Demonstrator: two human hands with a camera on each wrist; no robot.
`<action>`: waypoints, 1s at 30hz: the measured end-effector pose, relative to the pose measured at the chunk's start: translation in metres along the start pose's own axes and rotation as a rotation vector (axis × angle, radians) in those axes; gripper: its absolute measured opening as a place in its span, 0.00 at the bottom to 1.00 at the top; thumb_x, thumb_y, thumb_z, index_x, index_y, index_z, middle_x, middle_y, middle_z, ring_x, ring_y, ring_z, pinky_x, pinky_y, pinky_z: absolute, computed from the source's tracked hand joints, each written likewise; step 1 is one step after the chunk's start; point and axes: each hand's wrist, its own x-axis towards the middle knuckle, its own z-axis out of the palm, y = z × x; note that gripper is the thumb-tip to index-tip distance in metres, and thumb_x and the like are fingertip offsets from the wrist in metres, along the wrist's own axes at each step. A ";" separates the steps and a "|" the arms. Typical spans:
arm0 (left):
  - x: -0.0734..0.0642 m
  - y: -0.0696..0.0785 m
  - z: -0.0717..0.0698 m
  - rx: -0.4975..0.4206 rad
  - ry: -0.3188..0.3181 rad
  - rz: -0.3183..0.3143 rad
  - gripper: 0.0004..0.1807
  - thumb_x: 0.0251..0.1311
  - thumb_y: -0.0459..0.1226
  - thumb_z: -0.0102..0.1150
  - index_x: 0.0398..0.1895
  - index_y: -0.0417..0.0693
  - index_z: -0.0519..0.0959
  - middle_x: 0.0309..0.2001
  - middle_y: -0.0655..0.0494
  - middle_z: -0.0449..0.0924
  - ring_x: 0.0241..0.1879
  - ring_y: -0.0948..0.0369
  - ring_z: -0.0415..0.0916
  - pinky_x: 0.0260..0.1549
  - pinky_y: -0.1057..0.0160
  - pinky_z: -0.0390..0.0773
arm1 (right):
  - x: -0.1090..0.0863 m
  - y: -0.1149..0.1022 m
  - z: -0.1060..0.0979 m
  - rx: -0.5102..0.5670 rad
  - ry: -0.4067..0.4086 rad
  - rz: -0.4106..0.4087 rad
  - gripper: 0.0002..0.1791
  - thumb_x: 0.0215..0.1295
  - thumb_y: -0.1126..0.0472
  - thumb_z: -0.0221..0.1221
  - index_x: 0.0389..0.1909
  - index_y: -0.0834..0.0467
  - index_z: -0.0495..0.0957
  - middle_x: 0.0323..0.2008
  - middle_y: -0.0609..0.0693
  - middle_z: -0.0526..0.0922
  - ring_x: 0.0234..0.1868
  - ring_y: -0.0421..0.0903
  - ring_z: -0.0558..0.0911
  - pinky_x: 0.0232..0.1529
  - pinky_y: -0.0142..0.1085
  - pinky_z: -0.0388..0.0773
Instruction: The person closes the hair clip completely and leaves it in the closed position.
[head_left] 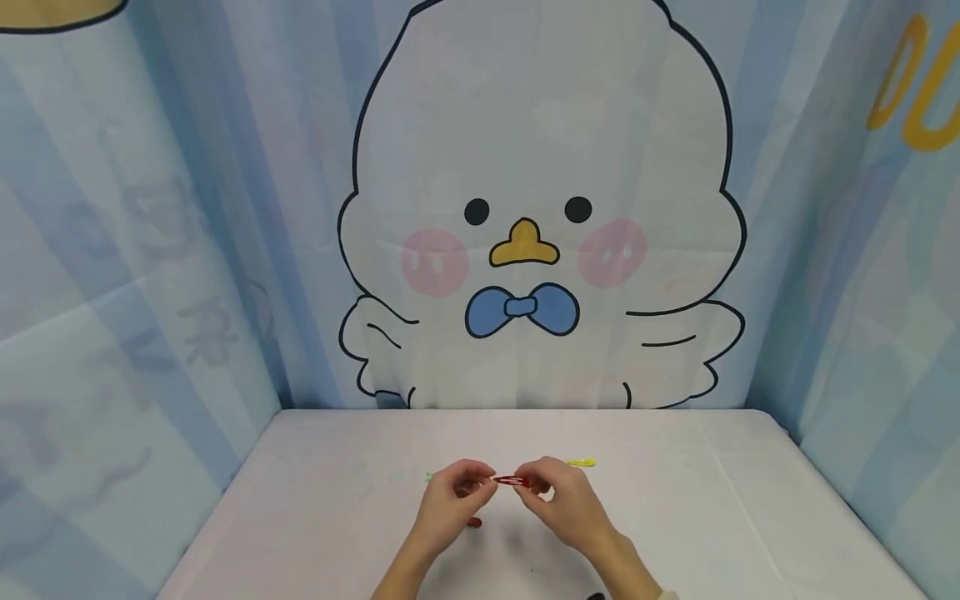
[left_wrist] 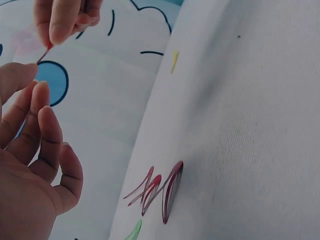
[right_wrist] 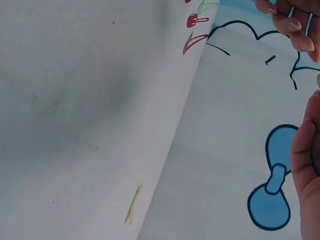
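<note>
A red snap hair clip [head_left: 512,480] is stretched between both hands above the table. My left hand [head_left: 448,504] pinches its narrow left end with thumb and fingertips, the other fingers loosely bent, as the left wrist view shows. The right hand [head_left: 564,504] pinches the clip's other end, covering part of it. In the left wrist view the hair clip [left_wrist: 45,54] looks edge-on and thin. The right wrist view catches the right hand [right_wrist: 309,155] only at its border, with the clip out of sight. Beneath the left hand, a dark red clip [head_left: 474,522] partly shows on the table.
Several red hair clips [left_wrist: 172,192] lie together on the white table [head_left: 675,500], beside a green clip [left_wrist: 134,231]. Farther right lies a yellow clip [head_left: 581,462]. A dark object [head_left: 596,596] is cut off at the bottom edge. A printed curtain [head_left: 525,125] hangs behind the table.
</note>
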 end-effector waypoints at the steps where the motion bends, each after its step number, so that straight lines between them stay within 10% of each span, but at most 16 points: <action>1: 0.000 -0.002 -0.003 0.014 -0.003 -0.003 0.10 0.63 0.37 0.68 0.43 0.41 0.83 0.34 0.56 0.80 0.34 0.59 0.76 0.32 0.65 0.78 | 0.000 0.001 -0.001 -0.006 -0.001 0.002 0.16 0.47 0.77 0.73 0.34 0.57 0.83 0.29 0.41 0.82 0.27 0.33 0.78 0.28 0.29 0.78; 30: -0.005 -0.034 -0.050 0.165 -0.075 -0.063 0.10 0.62 0.35 0.69 0.45 0.43 0.82 0.38 0.57 0.81 0.38 0.56 0.75 0.35 0.64 0.76 | -0.001 0.038 -0.026 -0.122 0.020 0.094 0.14 0.47 0.71 0.76 0.33 0.54 0.85 0.30 0.41 0.83 0.26 0.36 0.78 0.27 0.35 0.77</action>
